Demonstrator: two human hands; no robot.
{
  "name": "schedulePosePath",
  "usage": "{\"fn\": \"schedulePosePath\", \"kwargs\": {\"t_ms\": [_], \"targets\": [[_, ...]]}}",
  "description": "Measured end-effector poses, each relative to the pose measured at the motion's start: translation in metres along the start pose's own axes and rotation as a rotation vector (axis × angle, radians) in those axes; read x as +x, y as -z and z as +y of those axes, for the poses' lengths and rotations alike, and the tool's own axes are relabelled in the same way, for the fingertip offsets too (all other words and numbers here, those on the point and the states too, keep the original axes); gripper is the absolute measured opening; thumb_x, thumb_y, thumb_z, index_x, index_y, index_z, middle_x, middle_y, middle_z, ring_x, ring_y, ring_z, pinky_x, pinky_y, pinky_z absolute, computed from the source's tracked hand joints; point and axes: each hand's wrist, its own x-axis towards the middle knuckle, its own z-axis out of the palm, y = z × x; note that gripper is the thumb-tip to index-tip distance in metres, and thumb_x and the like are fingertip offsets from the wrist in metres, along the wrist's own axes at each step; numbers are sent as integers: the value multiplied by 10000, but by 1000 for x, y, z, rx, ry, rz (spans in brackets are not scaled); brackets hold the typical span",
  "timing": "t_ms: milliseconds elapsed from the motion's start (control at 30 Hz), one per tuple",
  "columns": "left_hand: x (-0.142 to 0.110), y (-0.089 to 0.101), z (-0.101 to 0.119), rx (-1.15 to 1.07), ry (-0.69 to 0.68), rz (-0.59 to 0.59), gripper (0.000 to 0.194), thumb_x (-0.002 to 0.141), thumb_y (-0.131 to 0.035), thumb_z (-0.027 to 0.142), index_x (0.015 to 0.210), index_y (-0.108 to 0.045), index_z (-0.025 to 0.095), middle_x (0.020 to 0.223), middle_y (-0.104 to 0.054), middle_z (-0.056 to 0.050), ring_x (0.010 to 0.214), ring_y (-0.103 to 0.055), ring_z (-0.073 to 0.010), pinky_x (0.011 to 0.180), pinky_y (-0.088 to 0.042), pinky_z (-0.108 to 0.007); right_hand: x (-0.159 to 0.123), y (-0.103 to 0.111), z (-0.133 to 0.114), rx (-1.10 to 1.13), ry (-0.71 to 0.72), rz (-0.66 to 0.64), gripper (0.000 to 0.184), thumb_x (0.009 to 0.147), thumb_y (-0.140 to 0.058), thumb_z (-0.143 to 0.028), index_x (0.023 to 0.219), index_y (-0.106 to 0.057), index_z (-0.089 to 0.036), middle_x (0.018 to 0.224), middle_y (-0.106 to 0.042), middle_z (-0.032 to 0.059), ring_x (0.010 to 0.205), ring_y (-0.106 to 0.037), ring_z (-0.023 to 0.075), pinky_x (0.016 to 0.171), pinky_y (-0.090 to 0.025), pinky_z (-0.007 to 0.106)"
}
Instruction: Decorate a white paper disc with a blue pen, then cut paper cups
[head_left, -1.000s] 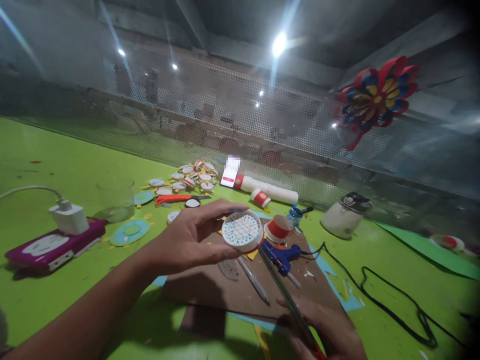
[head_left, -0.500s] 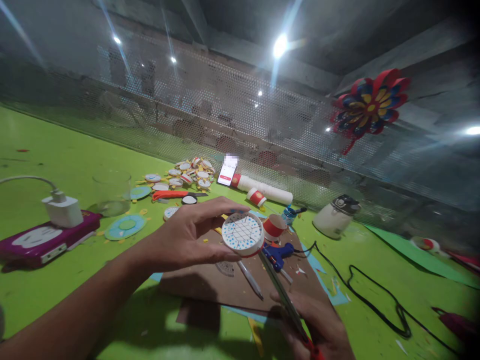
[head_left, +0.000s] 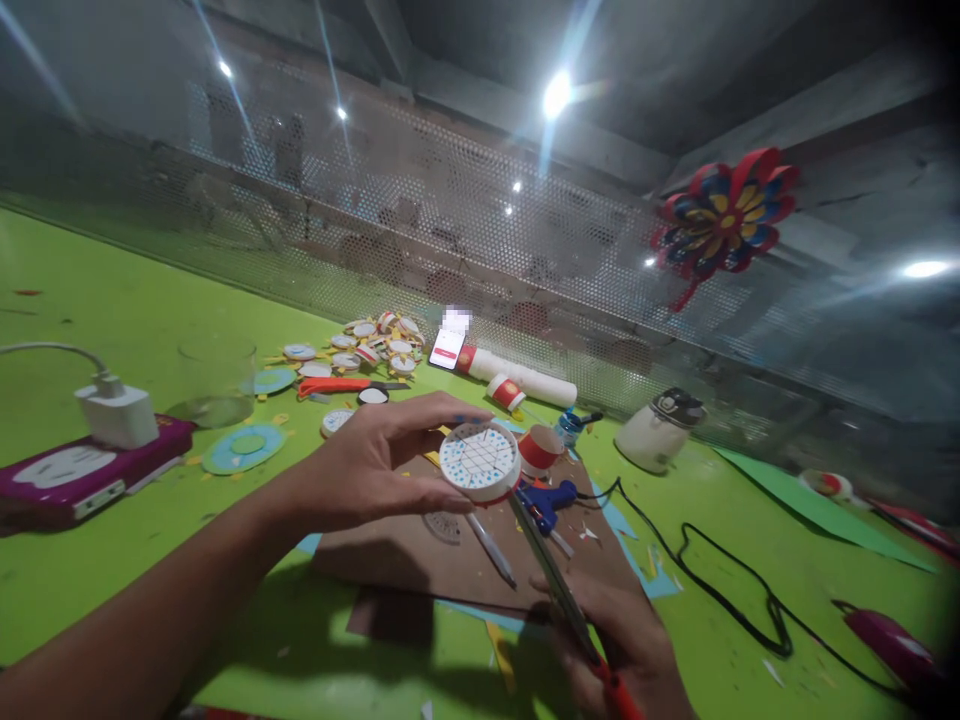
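Observation:
My left hand [head_left: 367, 465] grips a cut-off paper cup base [head_left: 480, 460] between thumb and fingers. Its round white face, tilted toward me, carries blue dots and a drawn grid. In my right hand [head_left: 626, 630] are scissors [head_left: 553, 575] with red handles, their blades pointing up at the cup base's lower right edge. Whether the blades touch the rim I cannot tell. Below the hands lies a brown board [head_left: 382, 555] with a pen [head_left: 491, 550] and a clear protractor [head_left: 442, 528]. A blue glue gun [head_left: 549, 503] and a red-and-white paper cup [head_left: 540, 452] are just behind the scissors.
At the back is a pile of small cup-base pieces [head_left: 386, 340], near red-handled scissors [head_left: 337, 385] and a lit phone [head_left: 448, 345]. A glass [head_left: 217, 380] and a purple power strip [head_left: 90, 480] stand left. To the right are a grey-white container [head_left: 652, 435] and a black cord [head_left: 694, 560].
The view has shifted slightly, so most things appear a little further left. Both hands keep their holds, and the scissors remain beside the cup base.

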Motion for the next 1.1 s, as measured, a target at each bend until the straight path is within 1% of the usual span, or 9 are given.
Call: {"fn": "schedulePosePath", "kwargs": {"t_ms": [133,233,367,433,533,767,900,1000,1100], "targets": [[1,0,-3,-52,22,9,558,639,-822,58,1164,-686,192,1136,-710,-51,1092,-649,-181,990,-502,-264,5,1,-5,4,-20,-8,378,713,-644,-83,1034,-697,-277,916,-798,10,828,-760,192,773,-593,257],[1,-1,-5,-128,69,17,545,629,-829,68,1147,-694,170,1121,-718,-77,1071,-665,-219,953,-540,-324,7,0,-5,24,-19,-2,358,714,-635,-90,1011,-703,-279,897,-798,1,786,-760,175,747,-594,236],[3,-3,-5,-221,137,13,516,632,-829,79,1122,-706,187,1101,-729,-69,1024,-685,-229,892,-570,-343,6,-1,-3,34,-11,15,332,702,-656,-92,983,-700,-262,892,-799,16,783,-762,187,747,-600,249],[3,-3,-5,-238,162,11,508,632,-830,92,1116,-709,192,1121,-726,-74,1038,-680,-241,897,-566,-361,5,-2,-3,31,-12,19,344,699,-658,-85,998,-698,-252,908,-800,28,806,-763,201,759,-603,269],[4,-4,-5,-233,178,12,507,616,-844,122,1101,-713,187,1145,-720,-84,1070,-665,-262,915,-554,-382,7,-3,-5,35,-10,10,348,715,-630,-70,1004,-697,-253,900,-798,26,790,-763,195,733,-604,258],[4,-4,-5,-230,174,24,509,612,-850,123,1099,-713,183,1123,-726,-70,1052,-669,-239,962,-520,-364,13,-1,-11,47,-13,-3,307,751,-602,-76,980,-704,-252,902,-797,19,799,-764,189,697,-598,230],[3,-4,-6,-233,173,36,498,632,-836,107,1108,-711,183,1105,-733,-73,1026,-679,-215,935,-532,-338,12,1,-12,34,-36,2,321,728,-644,-61,982,-712,-246,901,-799,25,797,-762,193,734,-603,251],[2,-3,-7,-244,164,38,511,636,-830,84,1120,-709,201,1108,-731,-64,1020,-682,-198,911,-542,-306,13,2,-14,39,-42,-11,296,737,-630,-71,966,-710,-242,889,-797,34,781,-761,193,734,-607,258],[2,-3,-7,-231,156,43,511,635,-828,77,1114,-711,206,1119,-722,-64,1029,-679,-210,890,-558,-314,13,1,-14,35,-48,-12,307,737,-629,-78,982,-706,-247,900,-796,37,789,-761,195,736,-608,260]]}}
